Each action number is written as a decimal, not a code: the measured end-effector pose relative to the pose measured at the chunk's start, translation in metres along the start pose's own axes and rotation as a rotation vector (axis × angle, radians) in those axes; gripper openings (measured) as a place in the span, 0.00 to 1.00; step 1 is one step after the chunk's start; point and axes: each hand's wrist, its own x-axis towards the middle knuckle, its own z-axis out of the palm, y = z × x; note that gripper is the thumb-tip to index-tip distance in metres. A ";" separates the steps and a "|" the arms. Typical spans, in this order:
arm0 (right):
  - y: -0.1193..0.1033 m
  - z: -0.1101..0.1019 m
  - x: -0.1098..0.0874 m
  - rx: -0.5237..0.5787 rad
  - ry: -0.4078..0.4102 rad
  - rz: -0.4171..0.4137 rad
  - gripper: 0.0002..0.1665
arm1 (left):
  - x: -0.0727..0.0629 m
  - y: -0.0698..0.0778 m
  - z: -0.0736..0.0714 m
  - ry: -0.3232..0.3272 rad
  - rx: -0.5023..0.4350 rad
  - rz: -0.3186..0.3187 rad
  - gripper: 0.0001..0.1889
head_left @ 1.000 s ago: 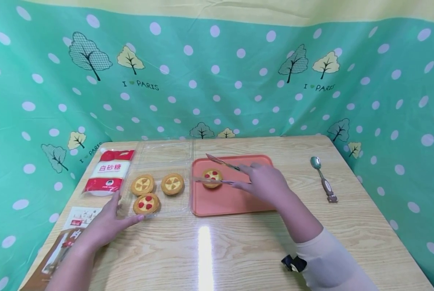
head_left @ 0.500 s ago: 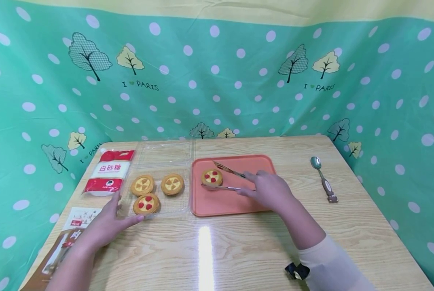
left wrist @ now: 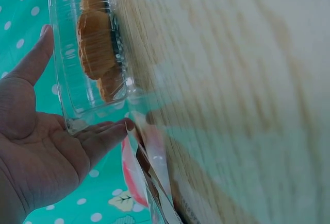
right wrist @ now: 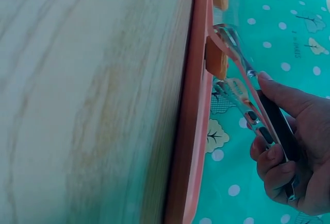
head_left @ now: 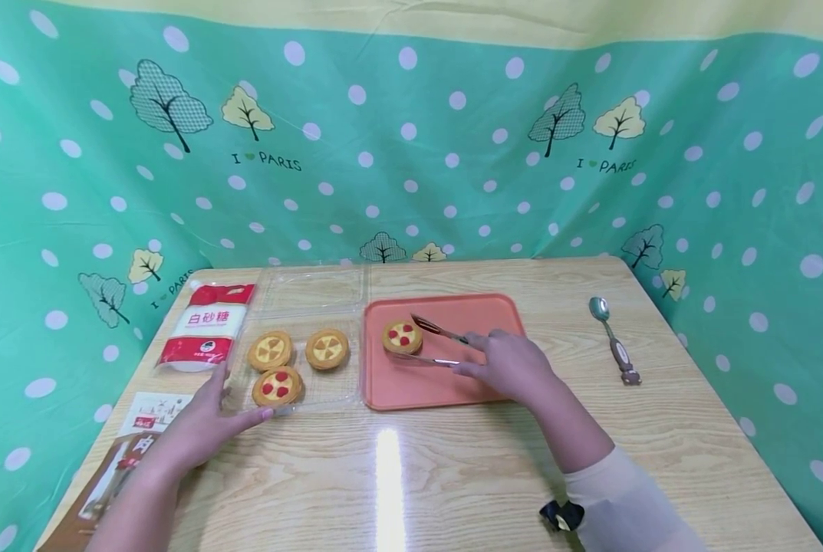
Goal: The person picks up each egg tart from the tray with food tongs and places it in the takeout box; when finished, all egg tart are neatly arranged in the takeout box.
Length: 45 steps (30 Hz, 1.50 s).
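My right hand [head_left: 511, 366] grips a pair of metal tongs [right wrist: 273, 118], its fingers wrapped round the dark handle in the right wrist view. The tongs' spread arms stand beside a raspberry-topped tart [head_left: 402, 338] at the left of the pink tray [head_left: 452, 383]; I cannot tell whether they touch it. To the left, my left hand [head_left: 207, 422] rests at the near left corner of a clear plastic box [left wrist: 72, 100], thumb and fingers extended along its sides. Inside lie two tarts with plain wedge tops [head_left: 270, 351] and another raspberry-topped tart [head_left: 277, 386].
A red and white sugar bag [head_left: 207, 328] lies left of the box, whose hinged clear lid [head_left: 313, 291] is laid back behind it. A brown and white packet [head_left: 117, 468] is under the left forearm. On the right lies a spoon [head_left: 614, 341]. Polka-dot cloth surrounds the table.
The right hand has drawn the tongs back to the right, off the tray tart, which stays in the same spot. The left hand has not moved.
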 end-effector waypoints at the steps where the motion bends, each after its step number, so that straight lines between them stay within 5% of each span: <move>1: 0.000 0.001 0.001 -0.003 -0.004 0.002 0.43 | 0.000 0.000 0.000 0.001 0.000 0.002 0.70; 45: -0.008 0.004 0.004 -0.057 0.070 -0.016 0.38 | 0.001 0.000 0.000 -0.005 -0.011 -0.008 0.70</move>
